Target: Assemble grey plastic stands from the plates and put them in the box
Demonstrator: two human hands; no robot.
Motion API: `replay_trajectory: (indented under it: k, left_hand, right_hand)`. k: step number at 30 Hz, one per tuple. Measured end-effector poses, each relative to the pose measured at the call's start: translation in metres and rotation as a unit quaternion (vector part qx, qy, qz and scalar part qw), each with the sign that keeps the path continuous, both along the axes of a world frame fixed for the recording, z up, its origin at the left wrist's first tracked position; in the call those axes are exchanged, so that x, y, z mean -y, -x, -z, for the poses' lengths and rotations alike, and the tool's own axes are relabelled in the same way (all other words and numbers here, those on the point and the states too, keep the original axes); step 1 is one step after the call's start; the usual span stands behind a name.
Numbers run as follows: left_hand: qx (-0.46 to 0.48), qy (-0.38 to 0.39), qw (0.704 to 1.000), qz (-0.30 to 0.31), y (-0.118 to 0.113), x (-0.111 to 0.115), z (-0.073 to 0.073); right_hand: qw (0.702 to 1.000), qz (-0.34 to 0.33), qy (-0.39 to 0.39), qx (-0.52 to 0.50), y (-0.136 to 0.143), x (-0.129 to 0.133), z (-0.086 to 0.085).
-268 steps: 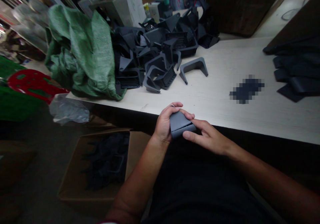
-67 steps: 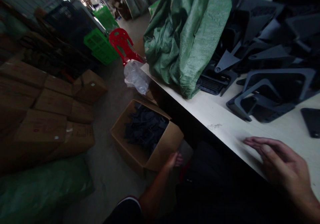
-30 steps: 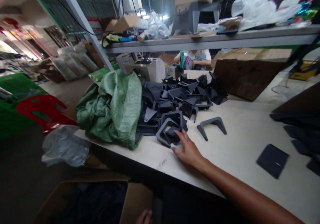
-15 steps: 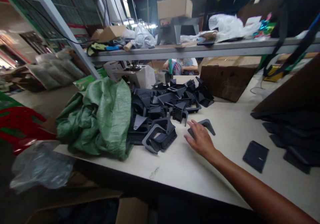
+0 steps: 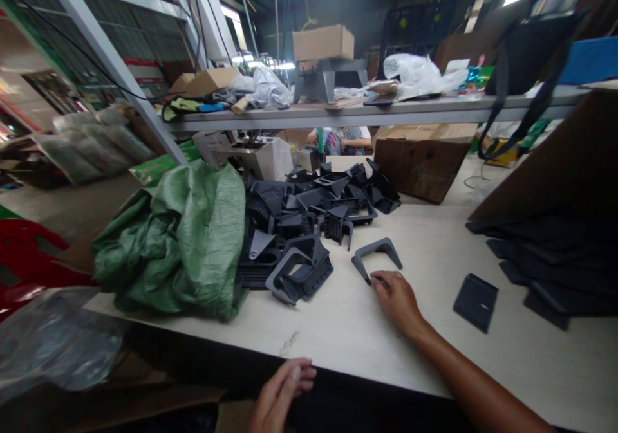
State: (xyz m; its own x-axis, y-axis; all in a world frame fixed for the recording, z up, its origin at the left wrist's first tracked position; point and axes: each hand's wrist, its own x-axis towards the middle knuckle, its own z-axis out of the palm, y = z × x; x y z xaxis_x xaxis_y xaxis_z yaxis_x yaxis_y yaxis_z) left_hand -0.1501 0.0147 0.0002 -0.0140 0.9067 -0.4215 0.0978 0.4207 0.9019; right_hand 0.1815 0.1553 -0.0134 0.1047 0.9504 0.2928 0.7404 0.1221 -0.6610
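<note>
A dark grey U-shaped plastic bracket (image 5: 385,245) lies on the light tabletop, its curved side facing away from me. The fingers of my right hand (image 5: 396,299) are curled and pinched at the bracket's near left end. My left hand (image 5: 281,394) is low in view by the table's front edge, fingers loosely stretched out, holding nothing. To the left of the bracket spreads a pile of similar dark plastic parts (image 5: 299,211), some ribbed. A flat dark rectangular piece (image 5: 476,302) lies right of my right hand.
A crumpled green woven sack (image 5: 178,240) borders the pile on the left. Stacked dark flat pieces (image 5: 555,272) lie at the right beside a leaning brown board (image 5: 545,163). Behind stand a cardboard box (image 5: 415,166), a sewing machine (image 5: 258,156) and a shelf (image 5: 270,119). Another person sits beyond.
My right hand has drawn back from over the bracket to its near end, its fingers now curled. My left hand has come into view at the bottom. The view has shifted slightly.
</note>
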Motion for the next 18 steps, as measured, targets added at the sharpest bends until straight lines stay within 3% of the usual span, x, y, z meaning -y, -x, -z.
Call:
replay_trajectory:
  k: [6,11,15,18]
  left_hand:
    - [0.042,-0.008,0.997,0.064,-0.038,-0.021,-0.003]
    - [0.078,-0.013,0.991,0.108,-0.042,-0.021,-0.015]
    - [0.119,-0.001,0.991,0.065,-0.037,-0.026,-0.017]
    - [0.243,0.028,0.968,0.051,-0.047,-0.034,-0.02]
  right_hand:
    - [1.0,0.017,0.003,-0.013,0.009,-0.01,-0.006]
    - [0.996,-0.005,0.004,-0.093,0.008,-0.017,-0.009]
    - [0.978,-0.04,0.015,-0.203,0.007,0.017,-0.016]
    - [0.957,-0.093,0.065,-0.269,0.016,0.062,-0.028]
